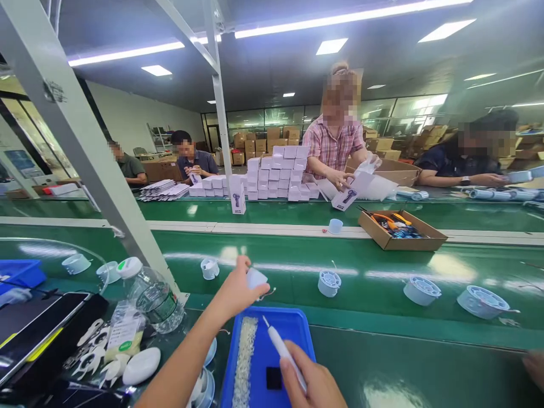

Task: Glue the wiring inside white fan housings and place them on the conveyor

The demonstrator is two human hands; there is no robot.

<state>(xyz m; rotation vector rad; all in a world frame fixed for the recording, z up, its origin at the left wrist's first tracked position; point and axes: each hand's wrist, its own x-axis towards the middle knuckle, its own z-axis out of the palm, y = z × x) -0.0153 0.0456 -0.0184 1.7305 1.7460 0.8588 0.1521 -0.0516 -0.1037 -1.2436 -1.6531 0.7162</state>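
- hands over a blue tray (pixel 297 331) at 6 o'clock, on the near edge of a green belt (pixel 382 272).
- left hand (pixel 238 289): fingers pinched together on a small white cap (pixel 256 278), held above the far rim of the tray, at 12 o'clock from it.
- right hand (pixel 312 382): fingers wrapped around a white pen-shaped tool (pixel 283 350); its tip points toward 11 o'clock, over the tray.
- tray contents: a strip of small white bits (pixel 245 354) along the left side and a dark square (pixel 273 378) near the middle.
- belt: round white parts (pixel 329 283) lie well apart from 9 to 3 o'clock.
- clear bottle (pixel 153 294) stands at 9 o'clock of the tray, near a grey post (pixel 80 130).
- far side, at 12 o'clock: stacked white boxes (pixel 280 175); at 1 o'clock, a cardboard box (pixel 402 229) of hand tools.
- a person in a checked shirt (pixel 335 147) handles a white box behind the stack.
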